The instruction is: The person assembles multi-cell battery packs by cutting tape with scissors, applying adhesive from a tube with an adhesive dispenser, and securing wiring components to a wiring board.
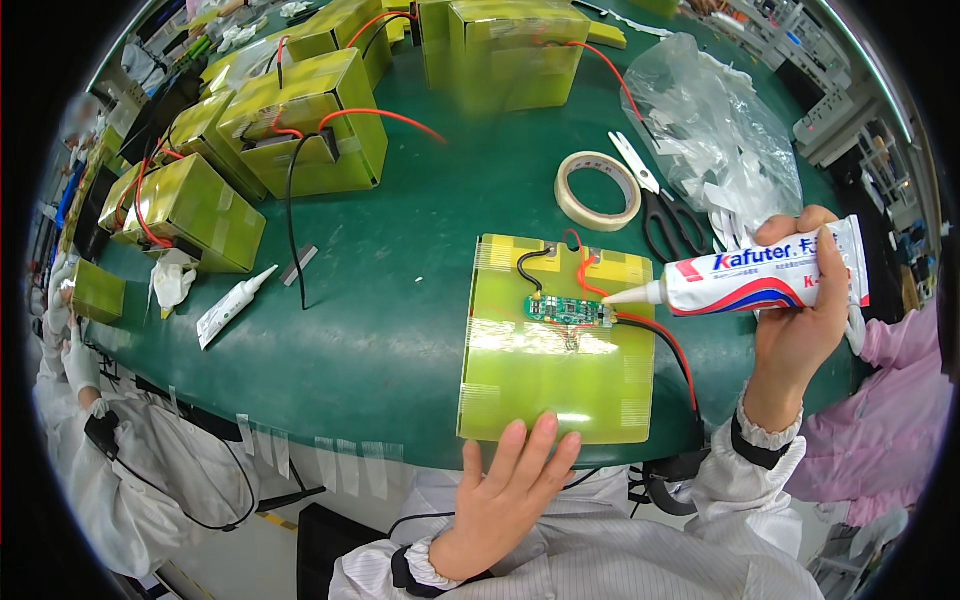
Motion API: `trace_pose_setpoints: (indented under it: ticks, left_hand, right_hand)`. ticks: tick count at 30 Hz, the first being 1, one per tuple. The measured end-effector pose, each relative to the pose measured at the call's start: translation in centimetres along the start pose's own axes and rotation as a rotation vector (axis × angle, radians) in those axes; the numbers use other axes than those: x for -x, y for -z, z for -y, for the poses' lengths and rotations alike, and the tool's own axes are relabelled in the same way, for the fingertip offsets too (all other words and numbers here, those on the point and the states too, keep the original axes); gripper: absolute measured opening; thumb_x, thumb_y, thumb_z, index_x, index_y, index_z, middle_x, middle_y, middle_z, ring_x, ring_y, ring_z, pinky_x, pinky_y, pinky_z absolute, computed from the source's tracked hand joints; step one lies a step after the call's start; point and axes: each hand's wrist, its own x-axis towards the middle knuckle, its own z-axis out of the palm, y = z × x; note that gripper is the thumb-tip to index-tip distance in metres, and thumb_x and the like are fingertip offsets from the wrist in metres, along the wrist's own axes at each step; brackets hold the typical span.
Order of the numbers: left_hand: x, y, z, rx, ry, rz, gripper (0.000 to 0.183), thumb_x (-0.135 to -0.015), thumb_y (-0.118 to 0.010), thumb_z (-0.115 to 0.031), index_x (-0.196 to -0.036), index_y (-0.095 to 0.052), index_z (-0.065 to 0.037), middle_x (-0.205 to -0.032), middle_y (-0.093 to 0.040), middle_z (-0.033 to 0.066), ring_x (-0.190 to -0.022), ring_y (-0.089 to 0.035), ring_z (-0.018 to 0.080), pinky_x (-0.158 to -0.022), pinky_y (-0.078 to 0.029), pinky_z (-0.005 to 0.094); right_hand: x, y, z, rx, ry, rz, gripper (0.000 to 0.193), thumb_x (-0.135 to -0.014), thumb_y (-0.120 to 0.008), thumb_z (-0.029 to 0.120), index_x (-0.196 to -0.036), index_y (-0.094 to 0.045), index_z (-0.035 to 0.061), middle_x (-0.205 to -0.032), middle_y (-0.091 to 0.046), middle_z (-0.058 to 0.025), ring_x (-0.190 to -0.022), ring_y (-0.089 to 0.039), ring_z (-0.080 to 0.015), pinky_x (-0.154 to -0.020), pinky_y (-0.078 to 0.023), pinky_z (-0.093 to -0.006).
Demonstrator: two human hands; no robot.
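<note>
A yellow-green wrapped battery pack (560, 385) lies on the table in front of me. On its upper face sits a small green circuit board (568, 311), with red and black wires running from it. My right hand (805, 295) grips a white glue tube (755, 278) with red and blue bands. The tube lies nearly level, and its pale nozzle (632, 294) points left, its tip at the board's right end. My left hand (515, 495) rests with spread fingers at the pack's near edge, fingertips on the wrapping; it holds nothing.
Beyond the pack are a roll of masking tape (570, 205), black-handled scissors (665, 205) and a clear plastic bag (700, 120). Several wrapped battery packs (300, 125) with loose wires stand at the far left. Another white tube (235, 308) lies left. Co-workers' sleeves (880, 410) show at both sides.
</note>
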Motion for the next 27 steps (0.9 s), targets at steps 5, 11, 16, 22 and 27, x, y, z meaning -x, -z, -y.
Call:
trace_pose_setpoints:
  ticks: [5, 11, 16, 22, 27]
  left_hand:
    - [0.1, 0.0, 0.1, 0.001, 0.003, -0.013, 0.066, -0.074, -0.061, -0.042, -0.13, -0.036, -0.017, -0.136, -0.03, 0.0097, -0.129, -0.018, 0.0327, -0.102, -0.011, 0.055]
    - [-0.3, 0.2, -0.1, 0.042, 0.064, -0.059, 0.045, -0.081, -0.054, -0.033, -0.124, -0.046, -0.022, -0.132, -0.038, 0.0022, -0.124, -0.029, 0.0221, -0.075, -0.04, 0.0411]
    - [-0.4, 0.2, -0.1, 0.033, 0.056, -0.061, 0.045, -0.081, -0.053, -0.033, -0.124, -0.046, -0.022, -0.132, -0.037, 0.0024, -0.124, -0.029, 0.0221, -0.076, -0.04, 0.0411]
    - [-0.4, 0.3, -0.2, 0.034, 0.06, -0.048, 0.048, -0.081, -0.054, -0.035, -0.125, -0.044, -0.021, -0.133, -0.037, 0.003, -0.124, -0.028, 0.0229, -0.076, -0.04, 0.0423]
    - [-0.4, 0.4, -0.2, 0.035, 0.057, -0.038, 0.049, -0.08, -0.055, -0.036, -0.125, -0.044, -0.021, -0.133, -0.037, 0.0031, -0.124, -0.029, 0.023, -0.077, -0.039, 0.0432]
  right_hand:
    - [0.1, -1.3, -0.2, 0.093, -0.022, 0.046, 0.02, -0.085, -0.043, 0.018, -0.086, -0.05, -0.0014, -0.07, -0.06, -0.0167, -0.052, -0.058, -0.0149, -0.043, -0.045, -0.0202]
    - [0.1, -2.1, -0.2, 0.128, -0.035, 0.034, 0.021, -0.085, -0.043, 0.018, -0.089, -0.05, -0.0014, -0.071, -0.06, -0.0168, -0.053, -0.059, -0.015, -0.043, -0.045, -0.0201]
    - [0.0, -2.5, 0.1, 0.136, -0.026, 0.06, 0.021, -0.085, -0.043, 0.018, -0.089, -0.05, -0.0014, -0.072, -0.061, -0.0165, -0.055, -0.059, -0.0145, -0.046, -0.046, -0.02]
    - [-0.2, -4.0, 1.0, 0.225, -0.043, 0.105, 0.018, -0.086, -0.044, 0.017, -0.089, -0.05, 0.0005, -0.072, -0.061, -0.0136, -0.057, -0.057, -0.0113, -0.051, -0.044, -0.0201]
    - [-0.2, -3.6, 1.2, 0.211, -0.063, 0.077, 0.018, -0.086, -0.043, 0.017, -0.088, -0.05, 0.0006, -0.071, -0.061, -0.0126, -0.056, -0.057, -0.0107, -0.05, -0.044, -0.0193]
